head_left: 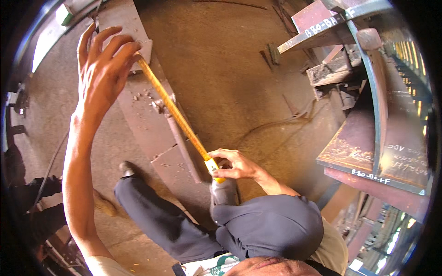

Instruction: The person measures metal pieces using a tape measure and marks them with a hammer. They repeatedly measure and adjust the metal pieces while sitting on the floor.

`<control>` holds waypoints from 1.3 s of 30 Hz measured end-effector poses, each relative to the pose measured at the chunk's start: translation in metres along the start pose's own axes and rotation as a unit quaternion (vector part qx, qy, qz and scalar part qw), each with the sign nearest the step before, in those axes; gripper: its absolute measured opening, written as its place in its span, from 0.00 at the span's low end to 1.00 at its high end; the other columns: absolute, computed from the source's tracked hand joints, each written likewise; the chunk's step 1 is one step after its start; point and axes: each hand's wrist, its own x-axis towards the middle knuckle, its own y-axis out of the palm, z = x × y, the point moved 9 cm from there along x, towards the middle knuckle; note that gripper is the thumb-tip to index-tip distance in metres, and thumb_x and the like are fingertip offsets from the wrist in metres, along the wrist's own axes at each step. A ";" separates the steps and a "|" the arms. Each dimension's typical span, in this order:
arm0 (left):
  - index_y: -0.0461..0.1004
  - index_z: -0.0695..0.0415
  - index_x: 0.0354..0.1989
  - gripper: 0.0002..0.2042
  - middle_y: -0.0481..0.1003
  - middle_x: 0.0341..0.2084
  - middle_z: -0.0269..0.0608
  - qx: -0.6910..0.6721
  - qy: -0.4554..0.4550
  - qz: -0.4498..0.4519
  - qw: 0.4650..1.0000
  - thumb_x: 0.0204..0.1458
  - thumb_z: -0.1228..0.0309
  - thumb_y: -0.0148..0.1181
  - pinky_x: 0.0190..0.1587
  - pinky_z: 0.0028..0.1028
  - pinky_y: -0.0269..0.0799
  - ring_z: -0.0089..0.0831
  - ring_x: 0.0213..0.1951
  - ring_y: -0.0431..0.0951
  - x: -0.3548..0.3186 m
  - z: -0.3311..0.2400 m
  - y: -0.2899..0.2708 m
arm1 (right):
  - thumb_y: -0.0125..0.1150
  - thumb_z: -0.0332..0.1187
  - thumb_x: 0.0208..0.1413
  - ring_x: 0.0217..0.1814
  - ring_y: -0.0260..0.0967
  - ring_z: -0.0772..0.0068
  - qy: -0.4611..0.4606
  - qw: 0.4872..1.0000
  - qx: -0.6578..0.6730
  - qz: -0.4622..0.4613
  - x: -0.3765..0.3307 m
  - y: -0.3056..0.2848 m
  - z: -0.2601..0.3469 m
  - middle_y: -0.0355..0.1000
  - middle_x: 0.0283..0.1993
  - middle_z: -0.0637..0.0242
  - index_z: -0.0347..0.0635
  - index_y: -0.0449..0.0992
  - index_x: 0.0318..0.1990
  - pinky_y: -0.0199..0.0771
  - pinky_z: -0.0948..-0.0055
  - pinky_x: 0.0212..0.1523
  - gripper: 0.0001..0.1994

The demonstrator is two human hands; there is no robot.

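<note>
A yellow tape measure blade [172, 108] is drawn out slantwise across the middle of the view. My left hand [106, 62], raised at the upper left, pinches its far end near the fingertips, with the other fingers loosely spread. Its yellow case [213, 169] is gripped in my right hand [237, 164], in front of my bent knee. Beneath the blade, a long brown steel plate [142, 108] lies on the floor. A metal rod with a knobby head [184, 154] rests on that plate, partly covered by the blade.
Stacked steel plates [359, 138] with chalk-like markings stand at the right, with a curved steel strip [380, 101] in front. Scrap pieces [334, 71] lie behind them. A thin cable [271, 122] crosses the brown floor. Another person's dark-clothed leg [43, 188] shows at the left.
</note>
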 end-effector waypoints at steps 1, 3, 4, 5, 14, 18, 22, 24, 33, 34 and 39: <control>0.78 0.44 0.51 0.17 0.73 0.56 0.31 -0.014 -0.008 -0.022 1.000 0.50 0.67 0.66 0.71 0.45 0.47 0.32 0.62 0.67 -0.004 -0.012 0.004 | 0.70 0.39 0.53 0.54 0.72 0.70 -0.005 0.998 -0.059 0.004 0.001 -0.005 0.000 0.76 0.50 0.62 0.36 0.74 0.56 0.70 0.68 0.56 0.25; 0.74 0.48 0.57 0.22 0.67 0.63 0.40 -0.092 -0.096 -0.104 0.986 0.51 0.69 0.68 0.70 0.43 0.51 0.37 0.65 0.64 -0.020 -0.024 -0.006 | 0.70 0.37 0.54 0.52 0.72 0.73 0.023 0.995 0.043 -0.087 -0.004 -0.033 -0.046 0.76 0.48 0.64 0.37 0.74 0.53 0.71 0.69 0.54 0.22; 0.74 0.50 0.57 0.22 0.68 0.62 0.42 -0.137 -0.153 -0.163 0.965 0.52 0.69 0.67 0.70 0.42 0.53 0.38 0.65 0.64 -0.041 -0.017 -0.011 | 0.68 0.34 0.56 0.48 0.73 0.76 0.064 0.983 0.114 -0.132 0.003 -0.046 -0.052 0.76 0.45 0.66 0.38 0.73 0.52 0.73 0.71 0.50 0.18; 0.73 0.52 0.58 0.22 0.68 0.62 0.45 -0.188 -0.210 -0.226 0.933 0.53 0.70 0.67 0.69 0.41 0.54 0.39 0.65 0.64 -0.063 -0.019 -0.012 | 0.64 0.31 0.59 0.44 0.73 0.79 0.038 0.964 0.177 -0.195 0.000 -0.064 -0.058 0.75 0.42 0.68 0.38 0.72 0.50 0.74 0.74 0.46 0.14; 0.72 0.58 0.57 0.18 0.72 0.55 0.46 -0.425 -0.511 -0.006 0.748 0.60 0.69 0.61 0.62 0.36 0.66 0.38 0.59 0.71 -0.244 -0.037 0.134 | 0.62 0.29 0.61 0.44 0.71 0.76 -0.047 0.888 -0.026 -0.457 -0.010 -0.139 -0.095 0.73 0.45 0.64 0.38 0.66 0.51 0.74 0.72 0.46 0.14; 0.72 0.56 0.58 0.18 0.73 0.55 0.44 -0.480 -0.544 -0.025 0.688 0.61 0.65 0.60 0.59 0.34 0.71 0.35 0.58 0.72 -0.259 -0.026 0.153 | 0.61 0.32 0.62 0.40 0.68 0.83 -0.090 0.866 -0.004 -0.491 0.011 -0.177 -0.092 0.74 0.44 0.67 0.42 0.65 0.50 0.66 0.82 0.33 0.14; 0.72 0.55 0.59 0.19 0.74 0.54 0.43 -0.474 -0.594 -0.015 0.649 0.62 0.63 0.59 0.60 0.32 0.69 0.32 0.57 0.72 -0.273 -0.017 0.156 | 0.62 0.35 0.61 0.35 0.61 0.89 -0.099 0.859 -0.015 -0.502 0.037 -0.204 -0.079 0.71 0.41 0.72 0.44 0.65 0.47 0.53 0.88 0.24 0.13; 0.72 0.54 0.59 0.18 0.74 0.53 0.42 -0.475 -0.599 -0.010 0.645 0.62 0.63 0.58 0.61 0.30 0.67 0.31 0.57 0.72 -0.277 -0.014 0.157 | 0.62 0.35 0.62 0.37 0.62 0.86 -0.095 0.855 -0.018 -0.509 0.040 -0.215 -0.078 0.70 0.40 0.71 0.43 0.64 0.46 0.59 0.86 0.31 0.13; 0.73 0.55 0.59 0.20 0.73 0.57 0.41 -0.445 -0.591 -0.019 0.672 0.63 0.59 0.57 0.64 0.36 0.64 0.31 0.59 0.71 -0.274 -0.003 0.147 | 0.61 0.33 0.63 0.44 0.64 0.80 -0.130 0.858 -0.013 -0.498 0.061 -0.231 -0.070 0.67 0.42 0.67 0.41 0.61 0.46 0.68 0.77 0.45 0.13; 0.73 0.55 0.59 0.20 0.73 0.57 0.41 -0.441 -0.590 -0.016 0.677 0.63 0.59 0.57 0.64 0.36 0.64 0.32 0.59 0.71 -0.274 -0.002 0.146 | 0.61 0.33 0.63 0.43 0.64 0.80 -0.131 0.856 -0.015 -0.499 0.062 -0.229 -0.068 0.67 0.42 0.67 0.41 0.61 0.46 0.69 0.77 0.45 0.14; 0.73 0.54 0.59 0.20 0.73 0.57 0.42 -0.446 -0.592 -0.020 0.670 0.62 0.59 0.58 0.65 0.37 0.64 0.33 0.59 0.71 -0.278 0.000 0.146 | 0.63 0.35 0.62 0.40 0.65 0.82 -0.122 0.854 -0.017 -0.505 0.067 -0.224 -0.062 0.68 0.40 0.69 0.41 0.62 0.45 0.67 0.79 0.40 0.15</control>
